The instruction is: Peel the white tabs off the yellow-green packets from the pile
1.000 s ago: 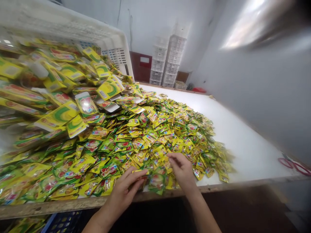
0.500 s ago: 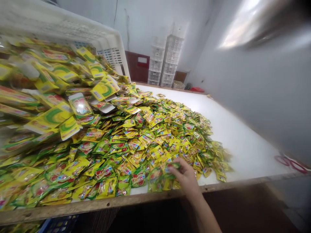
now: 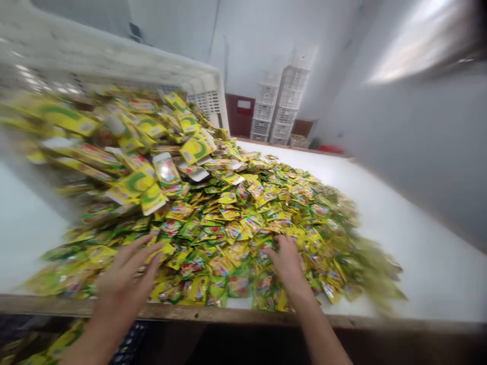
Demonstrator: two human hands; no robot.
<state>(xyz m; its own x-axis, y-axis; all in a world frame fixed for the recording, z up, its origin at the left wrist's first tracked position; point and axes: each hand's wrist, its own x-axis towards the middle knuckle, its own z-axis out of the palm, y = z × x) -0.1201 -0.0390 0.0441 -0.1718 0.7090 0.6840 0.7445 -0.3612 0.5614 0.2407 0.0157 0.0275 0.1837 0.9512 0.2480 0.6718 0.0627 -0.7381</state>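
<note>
A broad heap of small yellow and green sachets [image 3: 228,230] with fruit pictures covers the near part of the white table. My left hand [image 3: 127,274], blurred by motion, reaches over the heap's left front with its fingers spread. Nothing shows held in it. My right hand [image 3: 288,261] is at the middle of the heap, its fingers bent down toward the sachets and the thumb apart from the index finger. Its other fingers are partly hidden. Yellow cardboard boxes [image 3: 198,147], several with open flaps, lie piled behind my left hand.
A large white plastic crate [image 3: 152,63] lies tipped behind the boxes. The table's wooden front edge [image 3: 213,313] runs below my wrists. Under it at the left stands a blue basket [image 3: 131,339] near more sachets. White crates [image 3: 291,96] are stacked at the back wall.
My left hand has come into view over the heap. My right hand, which had a green sachet at its fingertips, has moved farther into the heap. The view has swung left.
</note>
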